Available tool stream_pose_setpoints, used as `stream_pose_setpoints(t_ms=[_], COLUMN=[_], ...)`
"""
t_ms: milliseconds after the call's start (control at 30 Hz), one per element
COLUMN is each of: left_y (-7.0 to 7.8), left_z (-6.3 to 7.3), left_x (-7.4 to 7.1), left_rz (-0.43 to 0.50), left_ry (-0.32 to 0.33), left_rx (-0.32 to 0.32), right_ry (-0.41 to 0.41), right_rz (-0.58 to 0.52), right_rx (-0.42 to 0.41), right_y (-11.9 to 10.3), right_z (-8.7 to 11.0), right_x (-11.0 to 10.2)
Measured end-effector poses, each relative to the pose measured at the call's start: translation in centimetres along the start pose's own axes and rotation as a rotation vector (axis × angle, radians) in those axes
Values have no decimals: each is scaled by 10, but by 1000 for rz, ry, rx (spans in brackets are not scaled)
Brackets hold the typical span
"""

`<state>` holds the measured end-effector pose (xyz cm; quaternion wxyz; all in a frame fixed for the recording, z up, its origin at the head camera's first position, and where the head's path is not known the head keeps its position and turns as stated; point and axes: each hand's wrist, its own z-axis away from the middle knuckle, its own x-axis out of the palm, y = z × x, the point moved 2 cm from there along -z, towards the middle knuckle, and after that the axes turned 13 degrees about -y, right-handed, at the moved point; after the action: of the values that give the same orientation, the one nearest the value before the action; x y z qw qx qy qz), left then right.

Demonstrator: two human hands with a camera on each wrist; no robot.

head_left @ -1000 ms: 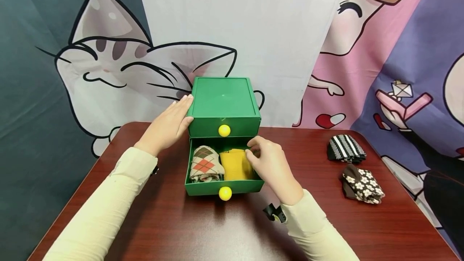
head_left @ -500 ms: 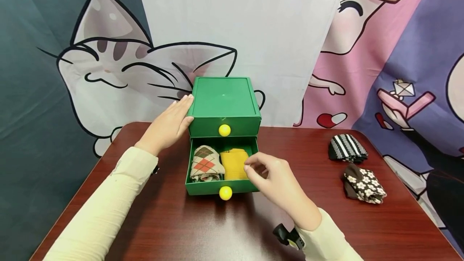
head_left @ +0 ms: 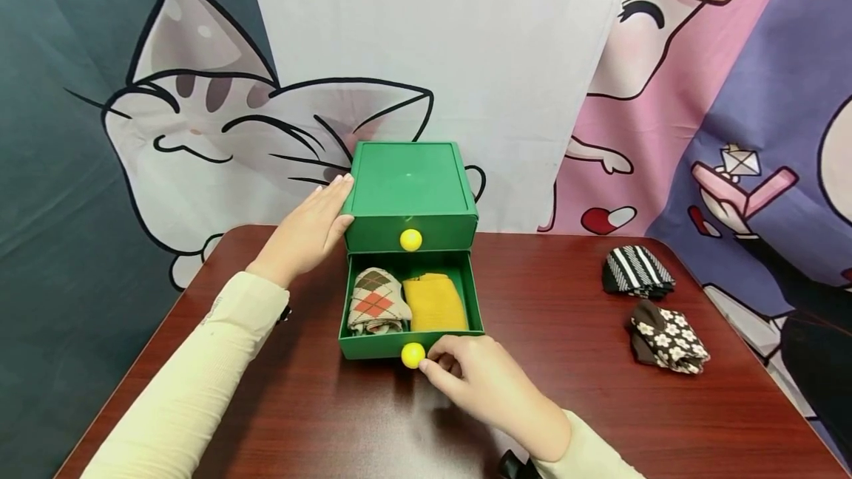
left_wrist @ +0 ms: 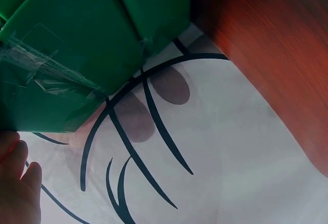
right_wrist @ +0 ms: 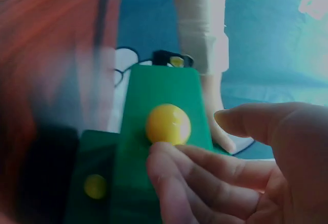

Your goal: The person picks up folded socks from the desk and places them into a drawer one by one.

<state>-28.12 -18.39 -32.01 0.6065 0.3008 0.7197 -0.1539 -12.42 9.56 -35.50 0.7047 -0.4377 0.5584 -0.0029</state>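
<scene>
A green two-drawer box stands on the table, its lower drawer pulled out. Inside that drawer lie a folded argyle sock and a folded yellow sock, side by side. My left hand lies with straight fingers against the box's left side. At the right of the lower drawer's round yellow knob is my right hand, fingers loosely bent. In the right wrist view, fingertips meet the edge of a yellow knob, while the thumb stands apart from it.
Two more folded socks lie at the table's right: a black-and-white striped one and, nearer me, a dark floral one. The upper drawer, with its own yellow knob, is closed. A printed cartoon curtain hangs right behind the table.
My right hand has come out from over the drawer and moved down toward me to the lower knob. My left hand and the socks have stayed in place.
</scene>
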Motion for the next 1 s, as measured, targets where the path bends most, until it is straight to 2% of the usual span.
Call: stream_pose_setpoints(t_ms=[133, 367, 633, 833, 1000], left_y=[0, 0, -1, -1, -1], left_z=[0, 0, 0, 0, 0], left_x=[2, 3, 3, 3, 3], left_rz=[0, 5, -3, 4, 14], left_ry=[6, 18, 31, 25, 20], left_rx=[3, 7, 16, 4, 4], right_ry=[-3, 41, 90, 169, 197], right_rz=[28, 76, 108, 139, 113], right_rx=[36, 53, 39, 36, 32], right_y=[4, 7, 8, 14, 18], right_z=[-5, -11, -15, -24, -34], right_x=[11, 23, 25, 24, 23])
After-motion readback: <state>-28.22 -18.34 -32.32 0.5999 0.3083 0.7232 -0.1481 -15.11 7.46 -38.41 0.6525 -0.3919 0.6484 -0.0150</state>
